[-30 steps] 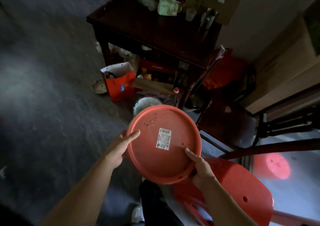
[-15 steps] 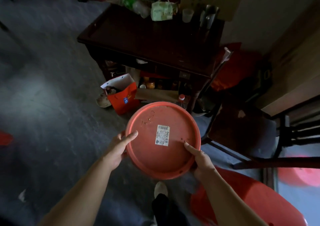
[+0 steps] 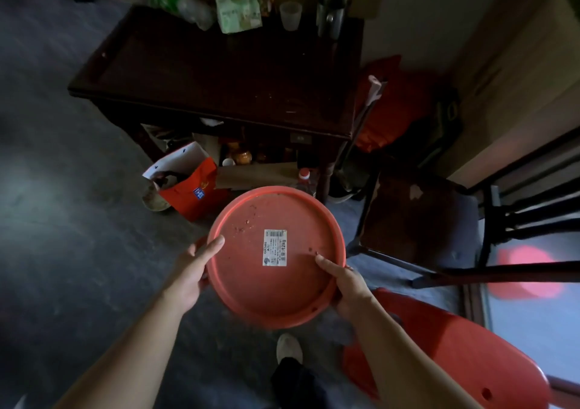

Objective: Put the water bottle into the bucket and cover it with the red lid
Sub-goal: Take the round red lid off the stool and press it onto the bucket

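Observation:
I hold a round red lid [image 3: 276, 286] in front of me with both hands, its hollow side up and a white label in its middle. My left hand [image 3: 191, 270] grips its left rim, thumb on the inside. On the right rim sits my right hand [image 3: 346, 284], thumb also inside. A clear bottle with a red cap [image 3: 305, 178] shows just behind the lid's far edge, on the floor by the table leg. The lid hides the floor under it, and no bucket shows.
A dark wooden table [image 3: 226, 75] stands ahead with cups and packets at its back. A red paper bag [image 3: 191, 188] sits on the floor under it. A dark chair [image 3: 420, 220] is to the right and a red plastic chair [image 3: 455, 355] at the lower right.
The view has tilted up and drawn back, so the table top fills more of the frame. The lid stays in both hands in much the same place. The white bowl-like thing behind it is now hidden.

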